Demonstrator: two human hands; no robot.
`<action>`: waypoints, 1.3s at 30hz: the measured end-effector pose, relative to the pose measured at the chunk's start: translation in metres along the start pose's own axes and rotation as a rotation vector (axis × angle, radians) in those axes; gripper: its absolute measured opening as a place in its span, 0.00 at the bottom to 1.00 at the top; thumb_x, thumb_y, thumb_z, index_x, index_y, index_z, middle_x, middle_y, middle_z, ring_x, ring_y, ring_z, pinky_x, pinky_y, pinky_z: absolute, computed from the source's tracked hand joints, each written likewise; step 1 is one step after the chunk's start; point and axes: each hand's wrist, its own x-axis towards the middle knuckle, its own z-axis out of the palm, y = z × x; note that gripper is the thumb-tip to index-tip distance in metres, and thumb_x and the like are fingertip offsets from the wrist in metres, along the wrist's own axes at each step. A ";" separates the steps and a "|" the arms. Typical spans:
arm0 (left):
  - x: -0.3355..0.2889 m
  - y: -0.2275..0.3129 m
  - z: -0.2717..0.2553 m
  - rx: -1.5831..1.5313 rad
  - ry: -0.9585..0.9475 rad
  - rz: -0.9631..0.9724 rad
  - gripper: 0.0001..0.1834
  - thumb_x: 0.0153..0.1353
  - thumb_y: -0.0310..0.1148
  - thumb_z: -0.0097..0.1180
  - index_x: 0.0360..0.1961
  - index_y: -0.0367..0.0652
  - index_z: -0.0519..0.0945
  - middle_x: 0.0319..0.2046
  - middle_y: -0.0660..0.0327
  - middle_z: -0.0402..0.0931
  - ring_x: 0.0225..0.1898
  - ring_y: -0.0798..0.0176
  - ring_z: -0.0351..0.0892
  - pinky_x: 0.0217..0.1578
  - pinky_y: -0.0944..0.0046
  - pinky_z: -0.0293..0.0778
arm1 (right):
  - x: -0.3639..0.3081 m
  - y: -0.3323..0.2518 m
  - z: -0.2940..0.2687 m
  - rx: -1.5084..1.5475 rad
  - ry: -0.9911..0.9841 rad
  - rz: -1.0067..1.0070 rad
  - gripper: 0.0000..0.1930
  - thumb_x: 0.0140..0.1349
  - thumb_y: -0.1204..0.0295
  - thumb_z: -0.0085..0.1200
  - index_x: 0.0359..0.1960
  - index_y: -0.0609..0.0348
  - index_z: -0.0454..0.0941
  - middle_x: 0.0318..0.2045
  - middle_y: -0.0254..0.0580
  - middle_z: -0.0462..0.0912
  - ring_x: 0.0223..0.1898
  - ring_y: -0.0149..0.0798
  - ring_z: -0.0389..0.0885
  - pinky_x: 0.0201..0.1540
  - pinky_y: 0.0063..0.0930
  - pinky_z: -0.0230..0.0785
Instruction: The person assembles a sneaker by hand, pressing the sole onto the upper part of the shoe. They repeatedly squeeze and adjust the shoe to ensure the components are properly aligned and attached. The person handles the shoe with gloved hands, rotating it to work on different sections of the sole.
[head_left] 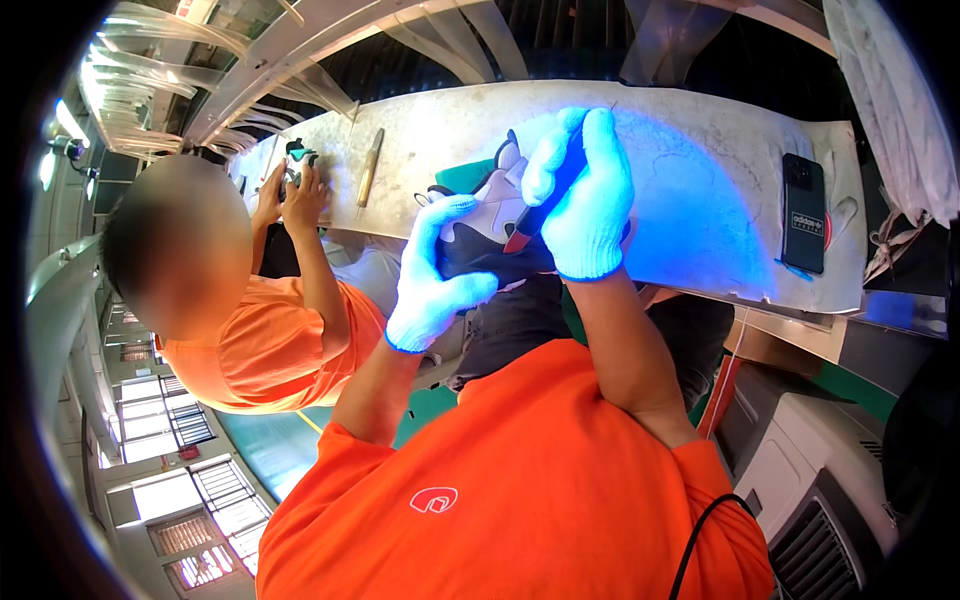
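A grey, white and black sports shoe [487,222] is held over the near edge of the workbench. My left hand [432,285], in a white knit glove lit blue, grips it from the left, with the thumb below and the fingers over its side. My right hand [592,205], gloved alike, is at the shoe's right side, its fingers bent and drawn together. A thin dark tip rises above those fingertips; what it belongs to is hidden. Behind the shoe, a teal piece [463,178] shows in part.
Strong blue light falls on the pale workbench [700,120]. A slim tool with a wooden handle [370,170] lies left of the shoe; a black phone [803,215] lies far right. At left, a co-worker in orange [270,335] handles a small dark and teal item [298,155].
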 end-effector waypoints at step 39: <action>0.012 0.000 -0.009 0.093 -0.008 -0.075 0.54 0.47 0.21 0.78 0.81 0.36 0.75 0.75 0.49 0.76 0.73 0.53 0.79 0.70 0.57 0.80 | 0.008 0.000 -0.021 -0.356 -0.020 -0.030 0.18 0.89 0.54 0.49 0.50 0.55 0.83 0.28 0.39 0.85 0.23 0.38 0.81 0.26 0.35 0.73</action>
